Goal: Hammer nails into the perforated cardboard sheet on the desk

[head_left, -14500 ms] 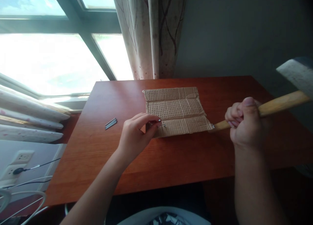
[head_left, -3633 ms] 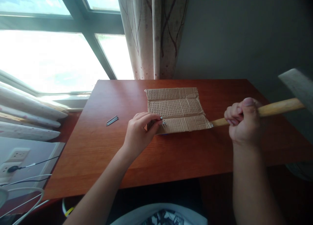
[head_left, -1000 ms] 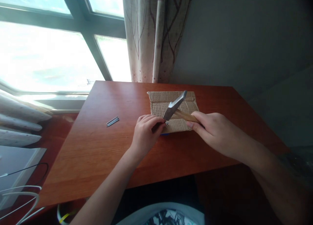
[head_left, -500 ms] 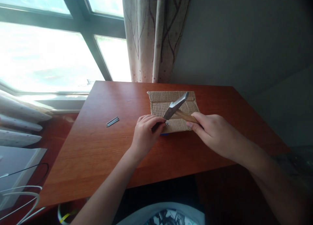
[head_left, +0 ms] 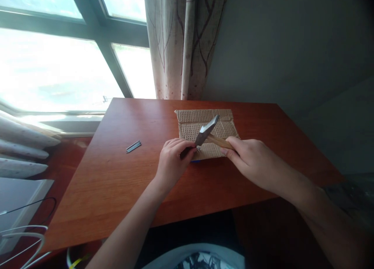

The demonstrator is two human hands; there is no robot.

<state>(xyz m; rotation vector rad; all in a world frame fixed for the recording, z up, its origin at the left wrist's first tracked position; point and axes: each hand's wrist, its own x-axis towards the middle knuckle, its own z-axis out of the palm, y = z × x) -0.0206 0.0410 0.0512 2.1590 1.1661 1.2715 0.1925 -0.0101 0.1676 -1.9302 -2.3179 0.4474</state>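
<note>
My right hand [head_left: 248, 156] is wrapped round the wooden handle of a hammer [head_left: 206, 132]. Its metal head slants over the cardboard, the lower end right at my left fingertips. My left hand [head_left: 174, 160] pinches thumb against forefinger at the near left part of the cardboard, on what looks like a nail [head_left: 198, 148], mostly hidden by the fingers and the hammer head. Beneath lies a piece of corrugated cardboard [head_left: 204, 115] with rows of small punched holes; its near strip is plain. Several loose nails [head_left: 133, 146] lie together to the left.
The reddish-brown wooden table [head_left: 117, 195] carries all of this. A bit of something blue [head_left: 195, 161] peeks out under the cardboard's near edge. Behind stand a patterned curtain [head_left: 169, 47] and a bright window [head_left: 52, 70]. White cables [head_left: 26, 234] hang at the lower left.
The hammer head has dropped slightly and tilted lower toward my left fingertips. My left hand keeps its pinch; the whole view has shifted a little.
</note>
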